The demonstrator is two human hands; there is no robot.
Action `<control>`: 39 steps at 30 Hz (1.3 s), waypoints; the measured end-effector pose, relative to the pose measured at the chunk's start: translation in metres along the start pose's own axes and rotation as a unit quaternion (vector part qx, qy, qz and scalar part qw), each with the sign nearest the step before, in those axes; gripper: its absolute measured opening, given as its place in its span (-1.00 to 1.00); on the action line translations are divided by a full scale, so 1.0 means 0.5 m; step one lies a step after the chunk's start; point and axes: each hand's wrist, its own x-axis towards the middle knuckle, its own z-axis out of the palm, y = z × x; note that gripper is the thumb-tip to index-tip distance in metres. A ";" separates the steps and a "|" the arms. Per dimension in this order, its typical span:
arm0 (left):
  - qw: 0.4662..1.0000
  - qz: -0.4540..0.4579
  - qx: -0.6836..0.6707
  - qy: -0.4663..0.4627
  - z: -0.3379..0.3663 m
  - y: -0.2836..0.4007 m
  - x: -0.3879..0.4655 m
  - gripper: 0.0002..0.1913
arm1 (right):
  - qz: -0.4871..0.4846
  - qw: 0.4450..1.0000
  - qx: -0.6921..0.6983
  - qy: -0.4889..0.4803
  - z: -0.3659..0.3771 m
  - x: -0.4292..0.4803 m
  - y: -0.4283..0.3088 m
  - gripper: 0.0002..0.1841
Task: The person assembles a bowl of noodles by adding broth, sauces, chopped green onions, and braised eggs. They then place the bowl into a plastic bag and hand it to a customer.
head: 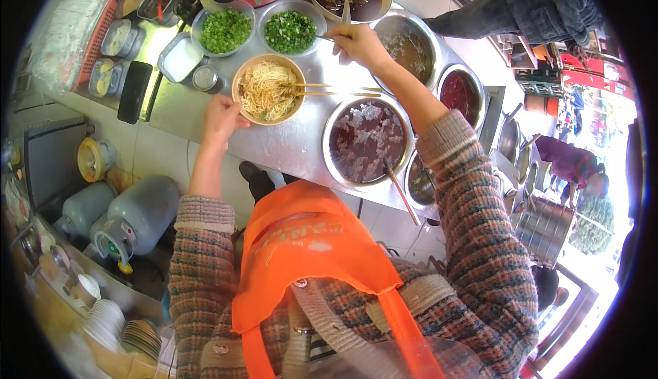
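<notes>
My left hand (pixel 221 117) grips the rim of a round paper bowl (pixel 235 88) on the steel counter, its thumb at the rim's lower left. Noodles (pixel 267 88) lie in the bowl, and a pair of chopsticks (pixel 329 89) rests in them, pointing right. My right hand (pixel 357 45) is closed on the handle of a metal spoon (pixel 323 37), which reaches left into a clear bowl of chopped green onions (pixel 289 32). The spoon's tip is hard to make out among the greens. Beside it stands another clear bowl of chopped greens (pixel 225 30).
Near my right arm stand a steel pot of dark red sauce (pixel 367 140) with a ladle, a pot of brown broth (pixel 406 50) and a pot of red sauce (pixel 459 96). A black phone (pixel 134 92) lies at the counter's left. Gas cylinders (pixel 144 214) stand below left.
</notes>
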 end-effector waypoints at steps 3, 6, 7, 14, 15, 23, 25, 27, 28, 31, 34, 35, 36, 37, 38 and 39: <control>1.000 0.010 0.011 -0.007 -0.001 -0.009 0.001 -0.83 | -0.144 0.970 -0.198 0.007 -0.004 -0.065 -0.036 -0.72; 1.000 0.020 0.019 -0.002 0.002 -0.012 0.001 -0.84 | -0.192 0.911 -0.361 0.047 0.007 -0.063 -0.055 -0.69; 0.999 0.030 0.031 0.001 0.004 -0.012 0.001 -0.84 | -0.138 0.901 -0.408 0.053 0.012 -0.040 -0.054 -0.70; 0.997 0.042 0.063 0.010 0.003 -0.007 -0.006 -0.81 | 0.054 0.997 -0.010 -0.046 0.026 0.095 0.004 -0.75; 0.997 0.036 0.062 0.009 0.003 -0.008 -0.007 -0.79 | 0.062 0.998 -0.003 -0.033 0.021 0.086 0.006 -0.75; 0.997 0.065 0.046 0.025 0.006 -0.014 0.001 -0.83 | -0.086 0.977 -0.194 -0.015 -0.023 -0.034 -0.073 -0.78; 0.995 0.075 0.067 0.029 0.007 -0.018 0.001 -0.83 | -0.114 0.950 -0.291 0.015 -0.002 -0.031 -0.087 -0.79; 0.993 0.081 0.076 0.037 0.008 -0.021 0.001 -0.82 | -0.209 0.895 -0.380 0.106 0.015 -0.016 -0.098 -0.78; 0.992 0.083 0.085 0.038 0.006 -0.023 0.000 -0.82 | -0.213 0.869 -0.427 0.133 0.015 -0.016 -0.100 -0.77; 0.993 0.071 0.086 0.036 -0.009 -0.037 -0.021 -0.82 | -0.240 0.928 -0.260 0.116 -0.028 -0.081 -0.071 -0.76; 0.994 0.066 0.077 0.043 -0.017 -0.056 -0.047 -0.81 | -0.150 0.919 -0.298 0.209 -0.081 -0.214 0.000 -0.84; 0.994 0.068 0.070 0.046 -0.020 -0.063 -0.059 -0.82 | -0.033 0.927 -0.330 0.176 -0.075 -0.253 0.029 -0.85; 0.995 0.064 0.057 0.050 -0.023 -0.071 -0.072 -0.82 | 0.096 0.953 -0.276 0.083 -0.054 -0.281 0.059 -0.82; 0.995 0.067 0.054 0.048 -0.023 -0.077 -0.083 -0.83 | 0.134 0.965 -0.225 -0.025 -0.021 -0.301 0.083 -0.56; 0.996 0.065 0.046 0.044 -0.021 -0.082 -0.092 -0.83 | 0.118 0.991 -0.017 -0.057 0.023 -0.321 0.099 -0.25; 0.996 0.063 0.037 0.042 -0.017 -0.087 -0.100 -0.83 | 0.099 0.983 0.152 -0.037 0.076 -0.316 0.108 -0.11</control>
